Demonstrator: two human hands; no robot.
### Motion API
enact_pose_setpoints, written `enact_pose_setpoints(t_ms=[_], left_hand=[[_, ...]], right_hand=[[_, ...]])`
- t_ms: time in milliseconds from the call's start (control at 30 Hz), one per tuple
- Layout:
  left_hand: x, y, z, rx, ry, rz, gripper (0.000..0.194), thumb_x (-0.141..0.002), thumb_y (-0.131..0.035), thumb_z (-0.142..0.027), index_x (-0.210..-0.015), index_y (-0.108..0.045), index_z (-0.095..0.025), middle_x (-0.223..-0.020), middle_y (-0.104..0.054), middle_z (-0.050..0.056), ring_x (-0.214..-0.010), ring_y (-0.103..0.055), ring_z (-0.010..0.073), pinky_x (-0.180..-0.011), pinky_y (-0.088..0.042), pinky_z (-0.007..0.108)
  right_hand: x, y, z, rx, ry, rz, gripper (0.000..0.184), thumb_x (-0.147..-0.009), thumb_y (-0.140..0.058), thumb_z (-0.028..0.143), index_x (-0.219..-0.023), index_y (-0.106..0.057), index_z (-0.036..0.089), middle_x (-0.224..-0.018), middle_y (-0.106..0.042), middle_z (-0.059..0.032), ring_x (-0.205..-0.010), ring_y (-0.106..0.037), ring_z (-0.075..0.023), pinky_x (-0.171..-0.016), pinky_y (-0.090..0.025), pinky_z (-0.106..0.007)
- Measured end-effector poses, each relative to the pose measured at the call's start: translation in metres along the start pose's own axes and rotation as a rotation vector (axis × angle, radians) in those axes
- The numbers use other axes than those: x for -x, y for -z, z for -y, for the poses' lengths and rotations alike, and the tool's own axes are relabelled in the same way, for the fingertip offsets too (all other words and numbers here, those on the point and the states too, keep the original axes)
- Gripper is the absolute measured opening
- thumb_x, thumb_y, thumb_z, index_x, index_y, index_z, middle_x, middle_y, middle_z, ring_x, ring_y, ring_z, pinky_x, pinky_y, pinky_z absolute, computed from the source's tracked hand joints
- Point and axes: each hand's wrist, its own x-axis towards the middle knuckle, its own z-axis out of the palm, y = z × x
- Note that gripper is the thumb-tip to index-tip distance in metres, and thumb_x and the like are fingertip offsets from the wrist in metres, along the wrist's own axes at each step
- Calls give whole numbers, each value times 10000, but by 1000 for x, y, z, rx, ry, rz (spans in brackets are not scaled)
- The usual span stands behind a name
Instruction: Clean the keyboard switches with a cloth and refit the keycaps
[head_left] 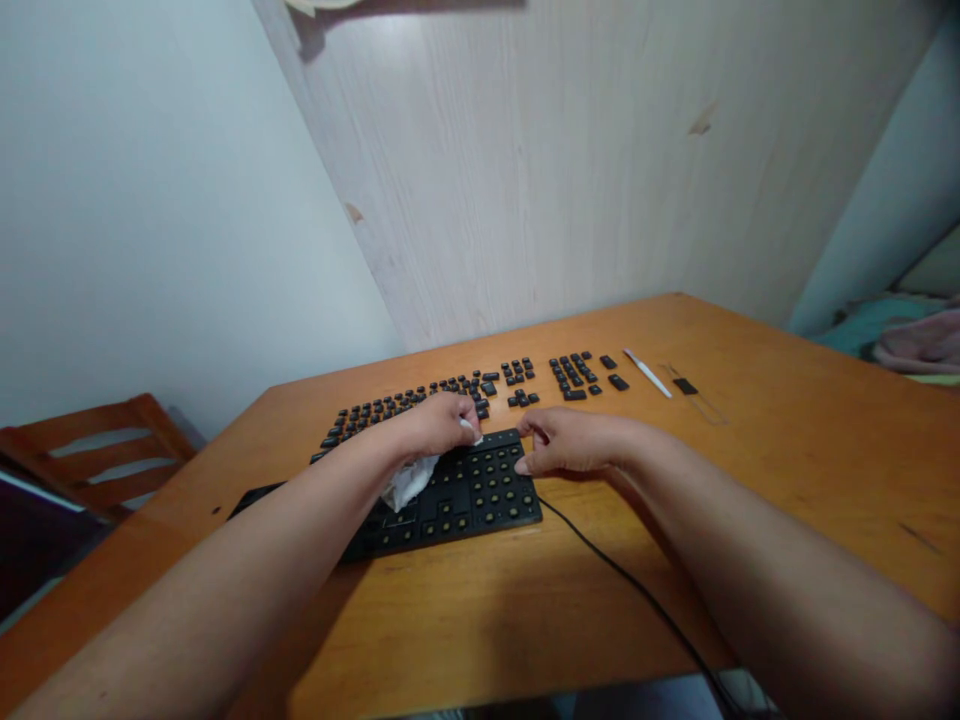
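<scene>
A black keyboard base (457, 500) with its keycaps off lies on the orange wooden table (787, 470). My left hand (439, 422) is closed on a crumpled white cloth (409, 482) and presses it onto the keyboard's upper middle. My right hand (566, 441) rests curled on the keyboard's far right corner and grips its edge. Several removed black keycaps (465, 385) lie in rows on the table just behind the keyboard.
The keyboard's black cable (637, 590) runs to the table's near edge. A white stick-like tool (647, 373) and a small black piece (684, 386) lie behind at right. A wooden chair (97, 440) stands at left, a wall panel behind, bedding (907, 335) at far right.
</scene>
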Motion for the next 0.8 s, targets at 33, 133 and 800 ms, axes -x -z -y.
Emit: enact_pose_setpoints(t_ms=[33, 133, 800], left_hand=[[2, 2, 5, 2, 15, 4, 108, -669, -647, -242, -757, -663, -181, -692, -647, -17, -681, -562, 147, -621, -393, 240], [7, 5, 15, 19, 47, 0, 106, -672, -663, -253, -753, -664, -186, -691, -660, -12, -686, -572, 149, -648, -406, 244], [-30, -19, -30, 4, -44, 8, 103, -644, -634, -174, -746, -650, -169, -625, -582, -34, -595, -496, 118, -551, -343, 228]], right_hand=[[0, 0, 0, -6, 8, 5, 466, -718, -757, 442, -1078, -617, 181, -866, -644, -24, -683, -542, -139, -566, -389, -242], [1, 1, 1, -39, 31, 33, 402, -726, -751, 402, -1037, -626, 179, -848, -642, -18, -657, -523, -129, -539, -375, -238], [0, 0, 0, -7, 18, 10, 460, -711, -764, 435, -1065, -619, 180, -867, -642, -27, -711, -544, -152, -565, -398, -240]])
